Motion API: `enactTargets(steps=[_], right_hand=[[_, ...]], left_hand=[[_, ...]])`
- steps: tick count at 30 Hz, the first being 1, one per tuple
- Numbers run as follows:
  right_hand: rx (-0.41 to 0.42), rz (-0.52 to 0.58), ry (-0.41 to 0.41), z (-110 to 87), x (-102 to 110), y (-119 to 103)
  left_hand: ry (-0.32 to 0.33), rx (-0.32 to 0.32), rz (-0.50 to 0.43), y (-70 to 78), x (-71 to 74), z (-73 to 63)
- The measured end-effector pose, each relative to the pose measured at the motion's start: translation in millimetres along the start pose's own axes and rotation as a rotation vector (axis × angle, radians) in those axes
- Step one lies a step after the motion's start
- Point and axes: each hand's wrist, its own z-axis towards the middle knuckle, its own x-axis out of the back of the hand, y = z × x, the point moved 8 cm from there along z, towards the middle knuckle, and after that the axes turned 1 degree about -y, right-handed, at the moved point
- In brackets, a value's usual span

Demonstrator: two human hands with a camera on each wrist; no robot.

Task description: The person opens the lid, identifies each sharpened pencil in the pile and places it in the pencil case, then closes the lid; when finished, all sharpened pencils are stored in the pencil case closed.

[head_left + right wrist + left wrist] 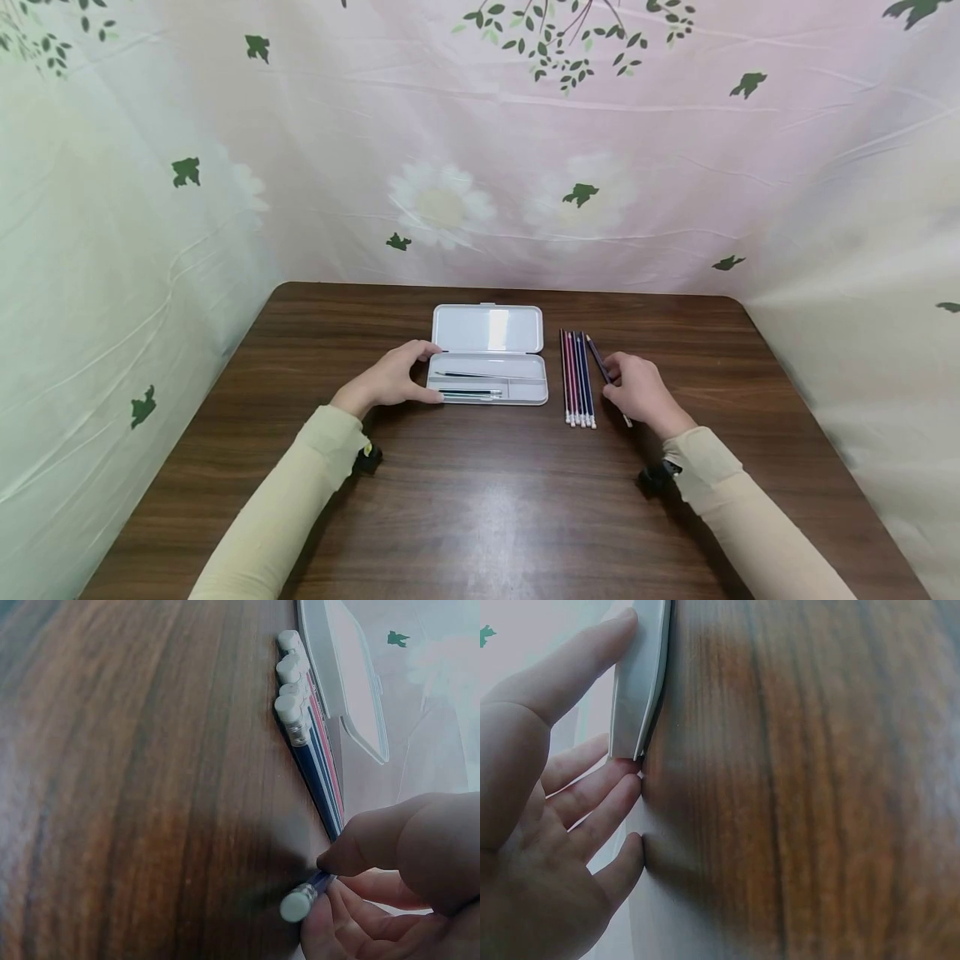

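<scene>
Item: pencil, dark blue, white eraser end toward the person. Held by the right hand, thumb and fingertips pinched round the shaft near the eraser, the rest of the hand loosely curled. Long axis runs from the hand away toward the far desk edge, tip leaning slightly left. In the head view it lies low over the desk, just right of the row; whether the tip touches the wood cannot be told.

Item: row of pencils, reds and blues, side by side and touching, erasers toward the person, parallel to the case's short side. Lies between case and right hand.

Item: case, white plastic, open. Lid lies back flat on the far side. The tray holds at least two dark slim pencils or pens, lengthwise, in the left part; the right compartment looks bare. The case lies left of the held pencil, past the row; its long axis crosses that of the pencil.

Item: left hand, fingers spread and nearly straight, resting on the case's left end, thumb at the near corner, forefinger on the far one. Holds nothing besides.

Nearer hand to the pencils: the right.
</scene>
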Motion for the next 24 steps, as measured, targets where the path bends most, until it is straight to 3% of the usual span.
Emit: enactTargets(steps=[15,24], right_hand=[[-0.018,0.006,0.037,-2.9,7.4,4.3],[0.042,0.007,0.062,-1.9,10.3,-2.0]], left_hand=[[-0.003,0.007,0.002,0.8,0.7,-0.6],[-0.003,0.005,-0.003,-0.1,0.4,-0.4]])
